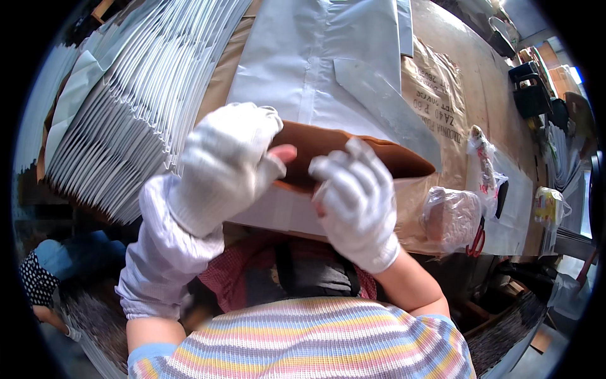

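Observation:
A paper sack, white outside with a brown lining (379, 153), lies in front of me, its mouth gaping toward me. My left hand (224, 161), in a white knitted glove with a bare thumb tip, is closed at the left end of the mouth. The thumb shows against the brown lining and the fingers curl by the far edge. My right hand (356, 202), gloved likewise, is bent over the near edge, fingers inside the mouth and thumb on the outer side. Both hands are somewhat blurred.
Folded white sacks (142, 95) stand in a thick overlapping stack at left. Flat white sacks (284, 50) lie beyond. At right are printed brown paper (435, 95), a plastic-wrapped bundle (451, 215) and red-handled scissors (478, 240). Another person (41, 271) is at lower left.

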Available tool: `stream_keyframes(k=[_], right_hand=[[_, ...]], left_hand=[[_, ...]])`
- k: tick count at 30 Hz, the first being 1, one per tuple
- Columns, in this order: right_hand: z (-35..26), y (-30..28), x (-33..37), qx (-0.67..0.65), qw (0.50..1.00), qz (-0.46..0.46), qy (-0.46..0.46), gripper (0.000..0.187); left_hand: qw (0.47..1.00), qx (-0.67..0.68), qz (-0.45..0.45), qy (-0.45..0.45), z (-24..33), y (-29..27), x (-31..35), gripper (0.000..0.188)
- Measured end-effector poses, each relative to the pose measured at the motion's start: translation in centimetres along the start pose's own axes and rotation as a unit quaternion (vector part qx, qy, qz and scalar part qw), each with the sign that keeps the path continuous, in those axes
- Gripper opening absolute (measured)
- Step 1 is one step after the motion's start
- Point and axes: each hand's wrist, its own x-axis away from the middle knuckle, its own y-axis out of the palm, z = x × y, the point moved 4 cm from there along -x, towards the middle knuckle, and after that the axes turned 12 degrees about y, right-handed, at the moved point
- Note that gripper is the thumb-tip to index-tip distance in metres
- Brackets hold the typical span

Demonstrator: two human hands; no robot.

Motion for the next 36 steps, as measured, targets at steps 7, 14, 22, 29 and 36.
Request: stream_keyframes(k=[7, 14, 22, 29, 36], right_hand=[[1.1, -4.4, 4.9, -0.163, 0.966, -0.168, 0.108, 0.051], [13.4, -0.2, 14.4, -0.477, 0.759, -0.026, 0.442, 0.105], [14.4, 0.9, 12.4, -0.624, 0.66, -0.038, 0.416, 0.105], [13.9, 0.9, 10.2, -0.375, 0.857, -0.122, 0.331, 0.065], [11.9, 1.9, 8.8, -0.026, 0.969, -0.139, 0.203, 0.075]], left_hand=[[0.92, -0.364, -0.087, 0.118, 1.3, 6.4, -3.1, 0.012], [0.96, 0.168, -0.21, -0.076, 8.7, 10.2, 5.9, 0.036], [0.95, -0.041, -0.212, 0.224, 11.5, 17.2, 2.8, 0.049], [0.899, 0.022, -0.374, 0.228, 11.6, 17.3, -5.5, 0.055], [0.723, -0.114, -0.664, 0.155, 7.0, 13.3, -5.5, 0.062]])
